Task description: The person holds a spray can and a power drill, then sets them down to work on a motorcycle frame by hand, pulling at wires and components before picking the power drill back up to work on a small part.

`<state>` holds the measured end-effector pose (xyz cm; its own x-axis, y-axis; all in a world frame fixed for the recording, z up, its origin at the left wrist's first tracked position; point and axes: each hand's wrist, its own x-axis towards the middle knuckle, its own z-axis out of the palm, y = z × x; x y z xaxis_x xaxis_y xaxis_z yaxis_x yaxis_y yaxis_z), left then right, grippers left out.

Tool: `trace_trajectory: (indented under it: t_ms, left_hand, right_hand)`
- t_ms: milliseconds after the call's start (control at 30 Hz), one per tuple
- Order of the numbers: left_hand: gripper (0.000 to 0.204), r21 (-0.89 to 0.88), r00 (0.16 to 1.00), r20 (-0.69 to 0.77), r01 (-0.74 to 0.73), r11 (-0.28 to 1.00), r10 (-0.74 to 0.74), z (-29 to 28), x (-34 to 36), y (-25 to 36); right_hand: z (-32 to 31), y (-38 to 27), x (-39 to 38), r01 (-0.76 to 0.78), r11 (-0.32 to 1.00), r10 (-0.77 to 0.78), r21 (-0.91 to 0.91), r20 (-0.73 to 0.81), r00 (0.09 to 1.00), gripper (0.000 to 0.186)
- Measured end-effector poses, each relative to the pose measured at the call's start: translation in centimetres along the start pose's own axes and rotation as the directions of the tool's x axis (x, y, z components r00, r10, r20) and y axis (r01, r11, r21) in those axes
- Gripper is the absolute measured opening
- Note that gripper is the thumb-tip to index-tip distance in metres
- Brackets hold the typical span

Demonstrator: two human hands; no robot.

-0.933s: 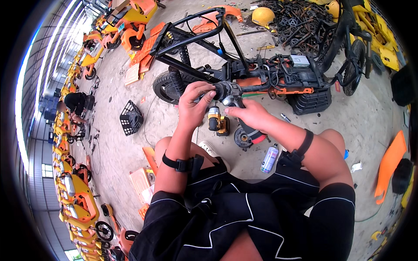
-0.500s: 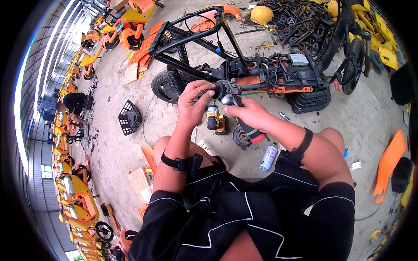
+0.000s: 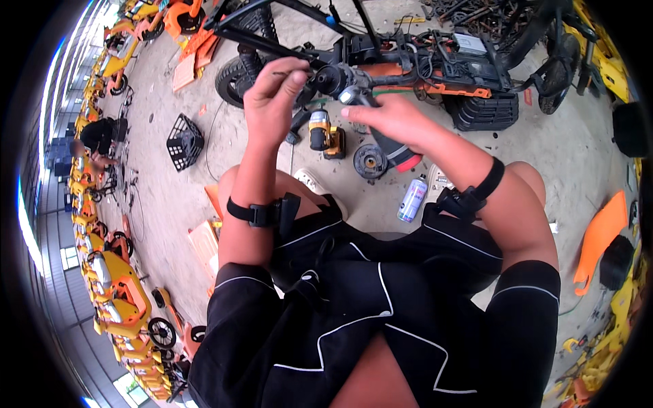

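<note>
The left hand [image 3: 272, 95] pinches 1 thin dark bolt [image 3: 282, 73] between thumb and finger, held up at 11 o'clock just beside the round black part [image 3: 331, 79] of the scooter [image 3: 435, 68] lying at 12 o'clock. The right hand [image 3: 394, 119] is closed around a silver tool [image 3: 355, 96] that touches that round part. An open black basket [image 3: 183, 141] sits on the sandy floor [image 3: 544, 163] at 9 o'clock, and I cannot tell what is inside it; a drill [image 3: 325, 134] and a spray can [image 3: 411, 198] are near the middle.
</note>
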<state>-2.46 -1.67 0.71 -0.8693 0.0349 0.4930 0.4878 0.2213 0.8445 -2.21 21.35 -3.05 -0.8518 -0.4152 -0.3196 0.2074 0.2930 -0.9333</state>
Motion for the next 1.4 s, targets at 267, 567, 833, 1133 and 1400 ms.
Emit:
trace_trajectory:
  t_ms: [267,567,833,1133,1400]
  left_hand:
    - [0.031,-0.017,0.948,0.084,0.310,0.951,-0.307,-1.7,1.1,-2.8]
    - [0.030,0.632,0.609,0.585,0.073,0.772,-0.536,2.5,-3.3,-5.6]
    - [0.032,0.598,0.497,0.700,-0.015,0.801,-0.513,8.1,-3.6,-10.4]
    - [0.033,0.704,0.263,0.584,0.305,0.641,-0.768,20.1,-16.8,-25.6]
    - [0.039,0.853,0.203,0.457,0.175,0.492,-0.866,22.2,-23.3,-29.3]
  right_hand:
    - [-4.6,0.5,1.4,-0.202,0.858,0.278,0.472,-0.097,0.956,0.056]
    - [-14.8,-3.9,0.6,0.197,0.648,0.207,0.736,-0.419,0.884,0.035]
    - [-21.0,-1.2,0.4,0.284,0.526,0.335,0.802,-0.502,0.797,0.041]
    - [-22.6,0.4,3.3,0.173,0.524,0.349,0.834,-0.395,0.850,0.038]
    - [-22.4,0.5,1.4,0.080,0.577,0.374,0.813,-0.350,0.859,0.040]
